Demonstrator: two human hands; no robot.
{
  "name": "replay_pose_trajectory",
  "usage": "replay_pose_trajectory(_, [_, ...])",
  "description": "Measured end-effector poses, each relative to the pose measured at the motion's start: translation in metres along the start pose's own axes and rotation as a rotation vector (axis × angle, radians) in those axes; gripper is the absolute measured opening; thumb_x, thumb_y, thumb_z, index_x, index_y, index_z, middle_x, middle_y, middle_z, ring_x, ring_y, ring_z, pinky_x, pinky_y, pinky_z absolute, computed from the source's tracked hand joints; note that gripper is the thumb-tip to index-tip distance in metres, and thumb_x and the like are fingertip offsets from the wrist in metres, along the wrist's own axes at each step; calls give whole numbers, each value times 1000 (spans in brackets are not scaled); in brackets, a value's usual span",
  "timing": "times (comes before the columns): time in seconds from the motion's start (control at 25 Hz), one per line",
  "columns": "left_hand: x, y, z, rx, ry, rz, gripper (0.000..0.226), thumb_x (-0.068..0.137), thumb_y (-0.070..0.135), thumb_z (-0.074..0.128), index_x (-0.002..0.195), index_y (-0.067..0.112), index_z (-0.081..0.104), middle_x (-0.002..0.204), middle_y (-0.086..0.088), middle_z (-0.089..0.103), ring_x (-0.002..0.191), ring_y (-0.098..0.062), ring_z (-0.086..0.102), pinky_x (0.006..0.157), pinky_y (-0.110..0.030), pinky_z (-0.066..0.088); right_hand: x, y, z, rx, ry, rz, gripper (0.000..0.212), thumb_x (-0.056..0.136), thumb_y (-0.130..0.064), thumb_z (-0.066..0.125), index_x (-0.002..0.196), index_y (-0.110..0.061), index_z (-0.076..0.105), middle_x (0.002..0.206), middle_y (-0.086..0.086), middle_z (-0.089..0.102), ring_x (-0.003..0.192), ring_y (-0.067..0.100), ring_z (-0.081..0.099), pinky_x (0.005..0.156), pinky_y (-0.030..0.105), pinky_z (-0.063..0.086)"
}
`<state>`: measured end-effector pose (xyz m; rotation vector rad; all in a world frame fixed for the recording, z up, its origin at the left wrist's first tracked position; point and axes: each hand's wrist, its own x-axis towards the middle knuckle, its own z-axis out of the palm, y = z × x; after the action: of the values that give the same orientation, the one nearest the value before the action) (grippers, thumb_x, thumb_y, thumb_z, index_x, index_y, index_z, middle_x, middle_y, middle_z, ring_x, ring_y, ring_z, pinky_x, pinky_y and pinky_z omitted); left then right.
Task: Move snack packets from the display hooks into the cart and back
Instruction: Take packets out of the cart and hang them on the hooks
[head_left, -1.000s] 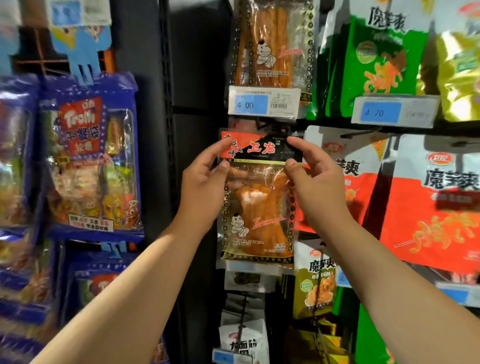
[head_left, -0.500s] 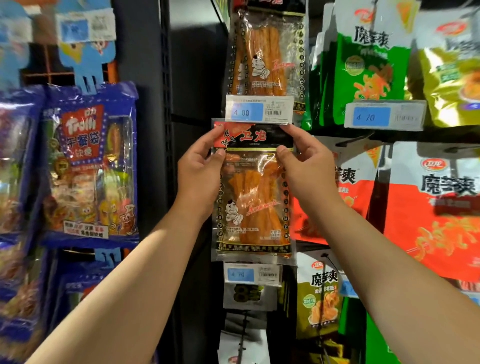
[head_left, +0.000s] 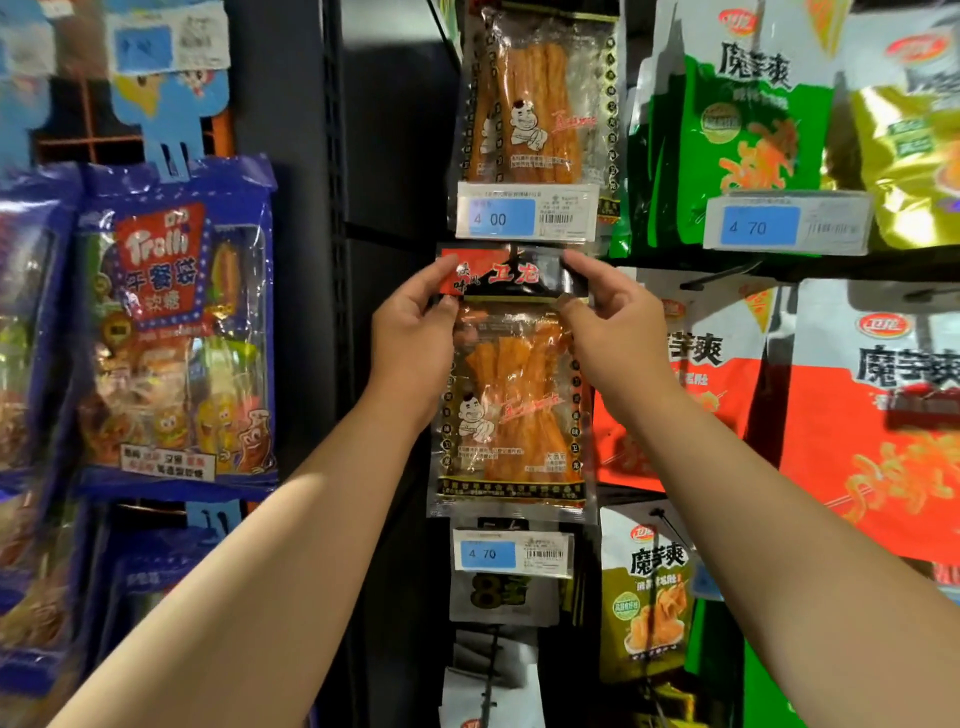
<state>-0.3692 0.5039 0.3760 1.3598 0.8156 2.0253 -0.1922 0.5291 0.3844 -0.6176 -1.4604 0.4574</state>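
Observation:
A clear snack packet (head_left: 511, 410) with orange spicy strips and a red-and-black header hangs upright in front of the display, just under the 4.00 price tag (head_left: 524, 218). My left hand (head_left: 415, 338) pinches the header's left corner between thumb and fingers. My right hand (head_left: 608, 332) pinches its right corner the same way. The hook behind the header is hidden by the packet. An identical packet (head_left: 535, 104) hangs on the hook above. The cart is out of view.
Blue Trolli candy bags (head_left: 176, 332) hang at left, past a dark shelf upright (head_left: 332, 260). Green (head_left: 737, 140) and red (head_left: 878, 426) konjac snack bags fill the hooks at right. A 4.70 price tag (head_left: 511, 553) and more packets hang below.
Both hands have carried the packet upward, from well below the 4.00 tag to just under it. The view has also tilted down a little.

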Motion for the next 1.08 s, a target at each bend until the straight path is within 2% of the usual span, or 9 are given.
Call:
replay_pose_trajectory(0.08, [5,-9,4,63,17,-8,43,105,2,49,130,32,67,110,16,72,90,0,74,67,-18,60,1,9,1,-93,-11,11,47,96,-2,60,136,-27,61,118,-14,68,61,-6,61,53,15,50])
replay_pose_trajectory(0.12, [8,-12,7,132,18,1,46,104,2,51,135,33,64,111,16,70,91,1,73,66,-16,59,3,14,3,-169,-17,7,47,97,-4,61,138,-27,60,124,-8,67,66,-5,63,56,15,51])
replay_pose_trajectory(0.24, [19,-22,16,371,-36,31,59,94,8,70,144,34,54,123,15,64,107,-3,66,78,-14,55,18,25,7,-518,-53,-32,45,100,-15,62,144,-18,55,139,7,60,124,15,59,96,19,41])
replay_pose_trajectory(0.36, [30,-32,21,528,-62,12,56,87,23,79,138,29,55,127,10,62,114,-9,62,94,-27,53,32,35,10,-736,-122,38,45,100,-24,59,145,-21,54,134,14,57,122,33,56,94,31,43])
replay_pose_trajectory(0.56, [25,-32,17,685,-53,26,53,92,12,73,141,25,56,142,9,42,129,-8,46,92,2,29,25,34,12,-694,-63,85,48,98,-27,64,145,-22,53,129,10,50,117,26,54,84,19,35])
replay_pose_trajectory(0.68, [5,-28,5,805,-89,3,66,91,11,72,151,28,48,164,2,23,147,-13,28,114,-19,27,2,22,2,-520,-15,81,53,95,-23,69,145,-16,53,137,5,46,130,18,47,109,26,41])
replay_pose_trajectory(0.76, [-15,-26,-3,859,-110,-5,62,93,24,72,151,25,48,167,1,21,150,-15,23,116,-28,25,-22,10,-9,-428,-9,73,50,94,-23,70,142,-18,57,139,-2,47,133,10,47,110,35,46])
replay_pose_trajectory(0.84, [-39,-27,-8,861,-144,-1,57,94,29,71,148,25,52,163,5,28,148,-11,26,116,-25,24,-48,-4,-27,-404,-6,41,41,94,-26,70,134,-18,63,136,-4,53,131,4,49,108,26,46])
replay_pose_trajectory(1.08, [-106,-15,23,722,-636,110,40,96,35,62,134,49,56,138,42,47,134,19,36,106,3,22,-128,-51,-126,-487,-137,139,39,93,-27,71,130,-15,66,139,-4,56,132,11,52,106,38,48])
